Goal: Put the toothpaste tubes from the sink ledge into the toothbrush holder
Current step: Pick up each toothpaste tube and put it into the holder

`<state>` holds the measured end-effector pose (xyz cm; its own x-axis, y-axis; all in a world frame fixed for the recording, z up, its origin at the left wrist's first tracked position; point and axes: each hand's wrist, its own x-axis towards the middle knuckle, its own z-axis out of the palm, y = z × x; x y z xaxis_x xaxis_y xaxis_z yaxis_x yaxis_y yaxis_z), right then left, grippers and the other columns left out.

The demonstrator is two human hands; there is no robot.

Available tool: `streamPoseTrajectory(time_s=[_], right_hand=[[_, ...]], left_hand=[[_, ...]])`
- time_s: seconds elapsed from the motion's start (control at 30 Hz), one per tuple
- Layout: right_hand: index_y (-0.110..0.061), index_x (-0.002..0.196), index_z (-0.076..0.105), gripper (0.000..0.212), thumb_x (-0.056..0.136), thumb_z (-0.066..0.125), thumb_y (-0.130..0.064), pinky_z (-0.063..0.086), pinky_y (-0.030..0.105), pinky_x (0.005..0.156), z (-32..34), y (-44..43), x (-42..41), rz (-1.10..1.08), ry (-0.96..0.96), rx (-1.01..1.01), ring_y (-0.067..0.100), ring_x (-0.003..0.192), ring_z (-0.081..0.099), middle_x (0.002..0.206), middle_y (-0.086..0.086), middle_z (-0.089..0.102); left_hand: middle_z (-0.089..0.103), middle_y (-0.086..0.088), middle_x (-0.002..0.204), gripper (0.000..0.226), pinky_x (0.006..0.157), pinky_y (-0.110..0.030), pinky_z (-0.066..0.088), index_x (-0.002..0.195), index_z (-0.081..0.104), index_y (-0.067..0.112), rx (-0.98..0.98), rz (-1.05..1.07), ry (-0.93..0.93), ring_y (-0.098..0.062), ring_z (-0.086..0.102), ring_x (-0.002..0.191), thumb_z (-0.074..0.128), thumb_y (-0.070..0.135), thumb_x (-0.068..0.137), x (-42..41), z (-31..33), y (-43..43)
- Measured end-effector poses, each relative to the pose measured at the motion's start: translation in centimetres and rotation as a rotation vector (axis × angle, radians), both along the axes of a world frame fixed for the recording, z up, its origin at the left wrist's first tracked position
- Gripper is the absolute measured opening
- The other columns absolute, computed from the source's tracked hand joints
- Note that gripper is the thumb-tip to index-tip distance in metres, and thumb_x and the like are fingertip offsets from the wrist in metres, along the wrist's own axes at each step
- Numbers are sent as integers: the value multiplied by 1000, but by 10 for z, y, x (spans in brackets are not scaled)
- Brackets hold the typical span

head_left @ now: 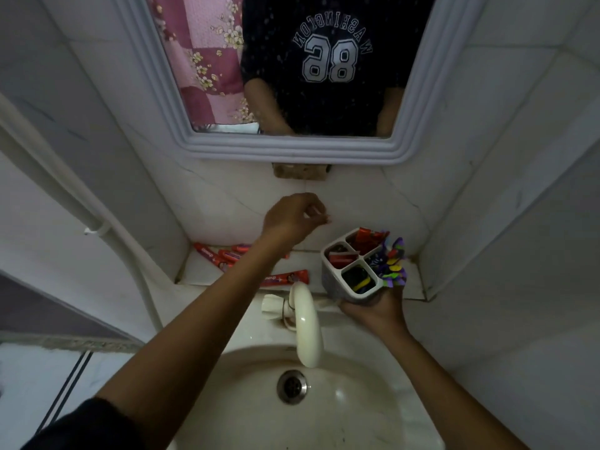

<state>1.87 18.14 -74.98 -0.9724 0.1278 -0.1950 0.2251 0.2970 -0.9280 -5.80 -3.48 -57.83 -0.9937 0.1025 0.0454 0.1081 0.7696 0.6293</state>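
A narrow tiled alcove closes in around a pale sink [311, 414], with a grey-framed mirror [292, 147] above and a shallow ledge [198, 271] running along the back wall.

Our left hand [293, 219] hangs in the air above that ledge, fingers loosely curled with the tips drawn near the thumb, and as far as we can see nothing is between them. We judge it sits there because it is between trips: near the holder's mouth, yet directly over the tubes left to fetch.

Our right hand [378, 308] has its fingers wrapped under and around the base of the toothbrush holder [349, 271], lifting it off the ledge and tilting its open compartments toward us, probably so the left hand has an easy target. Red tubes already stand in two of its compartments; bright brush handles [394, 263] fan out of another.

Several red toothpaste tubes [224, 254] lie flat on the ledge, partly under our left forearm, one [287, 277] just behind the tap [305, 323].
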Motion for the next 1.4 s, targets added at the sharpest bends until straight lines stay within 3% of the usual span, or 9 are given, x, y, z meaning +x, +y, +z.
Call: streamPoseTrajectory(time_s=[0.13,0.3,0.47,0.6,0.83,0.93,1.07,1.23,1.4], right_hand=[[4,143,59,95,58,101,11,54,36,110,2,-3,0,-20,65,43,25,130,67,133,14,71],[3,144,56,110,47,105,-19,54,1,95,-7,0,-3,-18,55,4,21,128,70,137,12,71],[0,147,51,123,42,101,-39,60,33,111,-14,2,-6,-25,58,21,16,133,69,142,7,69],[-1,147,50,124,42,101,-39,60,36,111,-17,4,-8,-16,51,34,15,133,69,142,7,68],[-2,138,62,107,44,96,-40,62,16,97,-22,1,-11,13,41,21,5,117,73,128,9,75],[-5,138,64,103,47,97,-40,64,38,102,-17,0,-9,33,24,11,19,118,75,128,11,75],[-4,136,67,101,45,93,-40,63,40,105,-16,-1,-8,5,66,60,20,121,74,127,11,76],[-12,144,59,112,45,102,-41,65,38,103,-44,9,-19,11,21,71,13,125,73,133,4,72],[-3,144,56,115,44,102,-37,64,34,106,-37,8,-17,-13,29,57,11,127,71,134,5,72]], left_hand=[[69,4,112,18,84,-36,55,106,67,29,-263,102,-105,-16,64,94,62,35,89,12,-49,-45],[61,-3,123,38,83,-34,52,124,63,27,-601,-188,-236,-21,61,105,62,39,89,39,-107,-57],[64,-7,117,33,75,-27,37,119,63,19,-636,-305,-189,-24,61,108,61,32,90,30,-109,-44],[68,-8,107,26,70,-29,42,107,64,15,-490,-185,-160,-25,63,97,64,31,87,24,-94,-43],[69,13,83,19,57,-15,56,100,63,14,368,118,136,2,69,72,71,25,86,48,-16,-32],[70,12,88,22,65,-15,57,102,64,12,487,95,186,3,70,81,72,23,85,45,4,-8],[73,6,92,25,63,-15,56,100,67,15,433,54,96,0,71,76,77,24,79,33,-3,18],[68,8,107,55,75,-37,61,114,65,24,372,141,-62,-11,69,90,81,47,68,29,-28,17],[68,8,106,39,57,-21,52,111,67,25,222,414,-6,-8,69,81,70,49,81,42,-59,-45]])
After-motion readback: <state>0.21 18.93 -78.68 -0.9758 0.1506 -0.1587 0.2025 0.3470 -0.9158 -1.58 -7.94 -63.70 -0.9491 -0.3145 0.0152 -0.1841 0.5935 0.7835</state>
